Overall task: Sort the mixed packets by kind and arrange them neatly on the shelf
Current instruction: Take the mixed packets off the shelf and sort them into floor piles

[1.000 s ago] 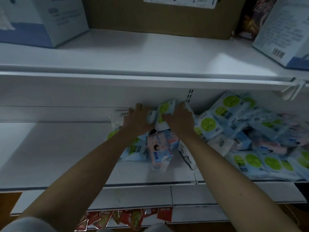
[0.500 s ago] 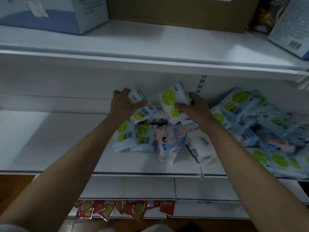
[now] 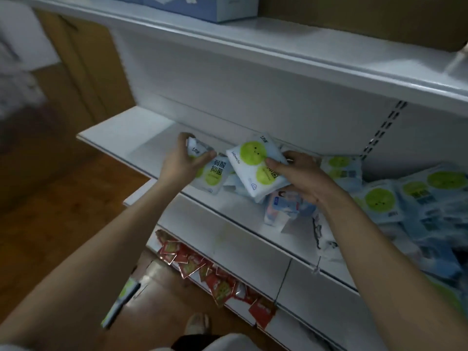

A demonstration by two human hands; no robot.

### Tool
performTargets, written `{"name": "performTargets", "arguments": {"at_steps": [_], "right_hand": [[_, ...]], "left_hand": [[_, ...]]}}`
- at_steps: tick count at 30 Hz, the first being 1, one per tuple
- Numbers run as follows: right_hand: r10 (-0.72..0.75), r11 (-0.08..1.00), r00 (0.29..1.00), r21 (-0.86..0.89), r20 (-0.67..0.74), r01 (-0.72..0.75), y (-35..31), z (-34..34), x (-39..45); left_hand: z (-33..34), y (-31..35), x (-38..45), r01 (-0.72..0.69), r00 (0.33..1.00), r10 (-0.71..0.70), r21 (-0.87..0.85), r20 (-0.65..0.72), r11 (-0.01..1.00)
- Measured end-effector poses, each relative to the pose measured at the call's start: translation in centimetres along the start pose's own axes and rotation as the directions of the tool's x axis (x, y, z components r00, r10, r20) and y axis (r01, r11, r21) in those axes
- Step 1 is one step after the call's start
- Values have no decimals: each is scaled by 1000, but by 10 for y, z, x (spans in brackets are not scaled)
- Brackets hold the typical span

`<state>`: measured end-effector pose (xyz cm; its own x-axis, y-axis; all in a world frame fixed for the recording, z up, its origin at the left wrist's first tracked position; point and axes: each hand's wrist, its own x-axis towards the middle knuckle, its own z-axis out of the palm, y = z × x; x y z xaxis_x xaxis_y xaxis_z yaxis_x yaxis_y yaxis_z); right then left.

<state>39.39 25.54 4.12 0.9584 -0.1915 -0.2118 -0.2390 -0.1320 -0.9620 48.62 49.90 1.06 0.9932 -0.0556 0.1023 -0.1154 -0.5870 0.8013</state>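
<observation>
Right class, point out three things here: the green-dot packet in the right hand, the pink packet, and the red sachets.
Green-dot packet (image 3: 255, 168): head view, middle of its front face.
Pink packet (image 3: 283, 202): head view, its printed front below the right hand.
Red sachets (image 3: 202, 267): head view, middle of the row on the lower shelf.

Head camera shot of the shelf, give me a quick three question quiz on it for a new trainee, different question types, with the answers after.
1. True or false: the left hand grips a green-dot packet.
2. Which packet does the right hand hold? A) the pink packet B) the large green-dot packet C) a red sachet
3. Fill in: the red sachets hang ____ the shelf that bears the packets.

Key
1. True; its fingers curl round the packet's top.
2. B; the thumb presses on its printed face, and the pink packet lies beneath, not held.
3. Below, along the front of a lower tier.
</observation>
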Motion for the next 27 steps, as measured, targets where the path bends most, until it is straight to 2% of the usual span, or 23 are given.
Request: {"name": "performTargets", "arguments": {"at_steps": [5, 8, 12, 15, 19, 22, 27], "right_hand": [[-53, 998, 944, 54, 326, 38, 19, 44, -18], [-16, 998, 899, 65, 437, -14, 31, 81, -27], [-32, 999, 854, 13, 519, 29, 40, 138, -44], [-32, 998, 784, -26, 619, 62, 44, 183, -56], [-30, 988, 702, -85, 711, 129, 52, 253, -75], [65, 982, 666, -166, 743, 89, 62, 308, -91], [155, 970, 670, -240, 726, 36, 93, 388, -105]], "left_hand": [[-41, -29, -85, 111, 990, -121, -121, -79, 986], [-69, -54, -137, 161, 978, -175, -120, -116, 980], [-109, -99, -198, 254, 955, -255, -27, -151, 967], [-136, -129, -234, 321, 927, -314, 0, -207, 947], [-172, -168, -276, 409, 870, -416, -87, -265, 909], [-199, -200, -305, 474, 828, -498, -154, -259, 867], [-224, -261, -336, 524, 775, -568, -221, -275, 822]]}}
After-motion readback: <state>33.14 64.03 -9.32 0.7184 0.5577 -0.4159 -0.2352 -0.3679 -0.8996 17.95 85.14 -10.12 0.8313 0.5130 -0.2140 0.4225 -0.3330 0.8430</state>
